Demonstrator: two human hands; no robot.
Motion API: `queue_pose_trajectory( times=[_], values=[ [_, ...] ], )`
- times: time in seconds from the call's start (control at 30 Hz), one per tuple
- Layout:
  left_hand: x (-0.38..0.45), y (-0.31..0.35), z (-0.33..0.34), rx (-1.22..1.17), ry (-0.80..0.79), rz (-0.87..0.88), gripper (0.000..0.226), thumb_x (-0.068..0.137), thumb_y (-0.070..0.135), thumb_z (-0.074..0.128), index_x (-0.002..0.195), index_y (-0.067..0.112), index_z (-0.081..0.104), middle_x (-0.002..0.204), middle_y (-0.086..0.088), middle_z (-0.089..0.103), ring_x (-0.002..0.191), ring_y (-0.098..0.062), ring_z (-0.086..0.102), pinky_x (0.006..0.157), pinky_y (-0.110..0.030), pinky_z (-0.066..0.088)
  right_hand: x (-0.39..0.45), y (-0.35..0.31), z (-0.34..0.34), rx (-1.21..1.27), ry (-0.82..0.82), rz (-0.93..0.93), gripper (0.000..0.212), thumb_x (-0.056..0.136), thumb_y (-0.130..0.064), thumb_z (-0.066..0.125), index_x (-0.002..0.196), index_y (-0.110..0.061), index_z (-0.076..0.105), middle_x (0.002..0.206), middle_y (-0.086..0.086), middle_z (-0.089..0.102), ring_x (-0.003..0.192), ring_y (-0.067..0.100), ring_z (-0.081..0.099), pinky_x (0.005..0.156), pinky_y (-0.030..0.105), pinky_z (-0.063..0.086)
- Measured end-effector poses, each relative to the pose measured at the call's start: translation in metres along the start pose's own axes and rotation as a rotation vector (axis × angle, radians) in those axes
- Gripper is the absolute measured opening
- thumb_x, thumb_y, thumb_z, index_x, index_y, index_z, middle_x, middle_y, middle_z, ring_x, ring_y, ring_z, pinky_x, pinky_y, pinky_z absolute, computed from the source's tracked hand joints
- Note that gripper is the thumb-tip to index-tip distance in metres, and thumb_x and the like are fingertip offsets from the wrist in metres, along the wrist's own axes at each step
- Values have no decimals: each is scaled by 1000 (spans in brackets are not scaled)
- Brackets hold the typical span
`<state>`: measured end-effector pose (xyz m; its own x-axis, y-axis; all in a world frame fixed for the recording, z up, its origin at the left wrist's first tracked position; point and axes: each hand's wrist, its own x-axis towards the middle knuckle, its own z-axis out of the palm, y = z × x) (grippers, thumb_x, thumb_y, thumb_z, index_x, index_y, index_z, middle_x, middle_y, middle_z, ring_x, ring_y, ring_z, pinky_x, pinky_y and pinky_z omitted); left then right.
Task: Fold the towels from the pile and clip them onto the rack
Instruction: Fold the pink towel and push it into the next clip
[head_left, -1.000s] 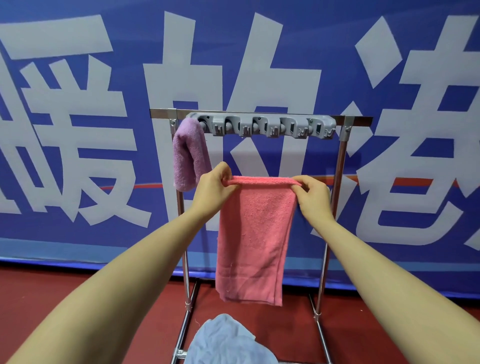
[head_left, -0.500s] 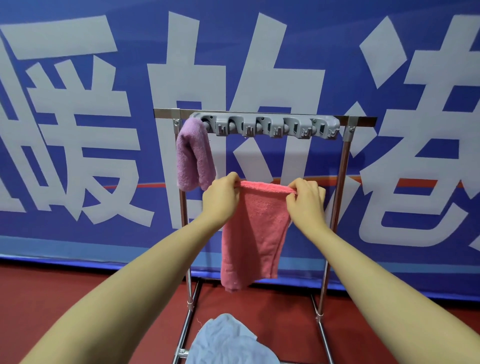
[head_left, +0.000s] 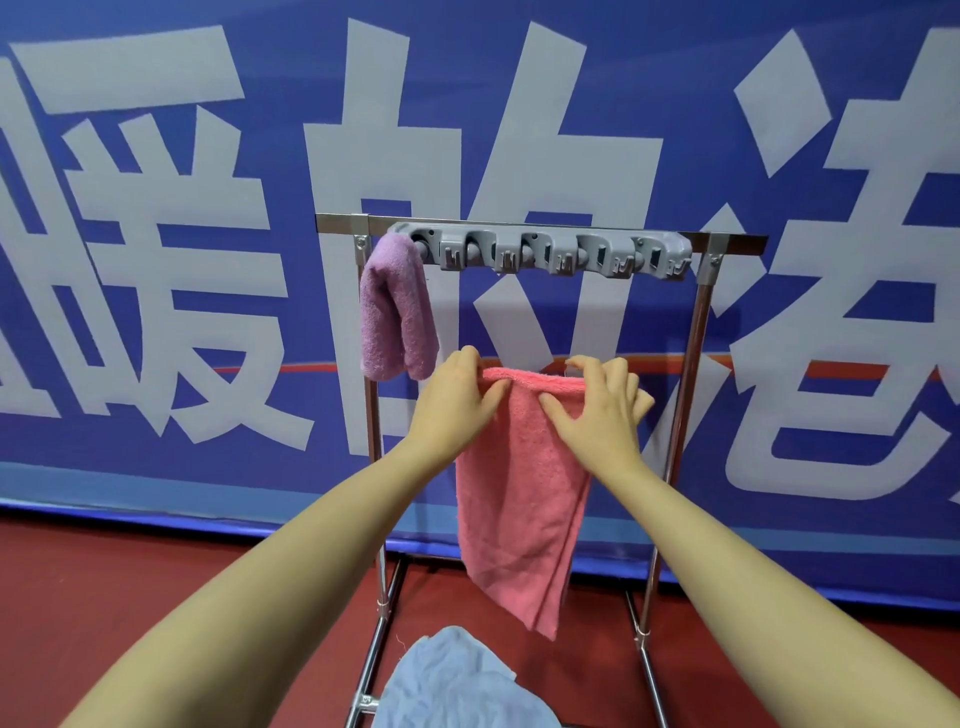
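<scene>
**Folding pink towel, mid-air, in front of the rack**

Holding status: your left hand pinches the top left corner of the pink towel, thumb in front, fingers curled behind. Your right hand has fingers spread, thumb pressing on the front of the top edge; whether it truly pinches the cloth I can't tell.

Towel hangs free below both hands, near the middle of the rack, under the grey clip bar. Purple towel is already clipped at the bar's left end. Blue towel lies bunched at the rack's near foot.

Handling, my read: light, limp terry, not slippery, sags wherever unsupported. Take it by the top fold, both corners, keeping the layers stacked, then feed that thick edge into the next clip right of the purple one.
</scene>
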<state>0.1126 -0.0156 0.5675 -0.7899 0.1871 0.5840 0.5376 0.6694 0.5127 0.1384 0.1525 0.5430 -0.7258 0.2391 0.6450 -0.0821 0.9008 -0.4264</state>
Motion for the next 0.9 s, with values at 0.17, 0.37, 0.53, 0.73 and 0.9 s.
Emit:
queue_pose_trajectory(
  times=[0.17,0.37,0.53,0.73,0.9],
  values=[
    [-1,-4,2,77,-9,22,30,88,40,58,86,17,39,86,4,47,76,-15,43,65,-30,36,4,-4,-1,133,-79,84,20,83,-49,63,95,-34,67,97,-6,28,99,15,28,85,31,14],
    [7,-13,6,289,29,54,44,86,53,54,96,11,52,95,-5,54,88,-26,50,73,-36,39,6,-17,-4,354,-155,109,13,78,-45,70,78,-32,69,91,-9,30,97,12,28,78,19,15],
    [8,-5,11,278,-25,182,27,92,33,51,116,24,58,101,-1,55,97,-26,45,76,-31,23,4,-28,-6,428,-143,143,13,80,-40,70,85,-28,72,95,-3,37,94,12,31,72,-6,12],
    [3,0,9,5,-274,169,36,94,19,42,125,33,50,84,12,56,93,-18,41,86,-31,22,1,-25,-11,448,-170,143,19,81,-37,70,93,-22,74,94,-2,36,95,13,32,68,-8,15],
    [5,-7,8,42,-340,225,23,95,25,46,117,26,51,84,7,57,91,-16,42,82,-28,19,-2,-18,-9,407,-212,120,17,79,-43,70,89,-30,73,93,-5,35,97,13,32,72,6,17]
  ],
)
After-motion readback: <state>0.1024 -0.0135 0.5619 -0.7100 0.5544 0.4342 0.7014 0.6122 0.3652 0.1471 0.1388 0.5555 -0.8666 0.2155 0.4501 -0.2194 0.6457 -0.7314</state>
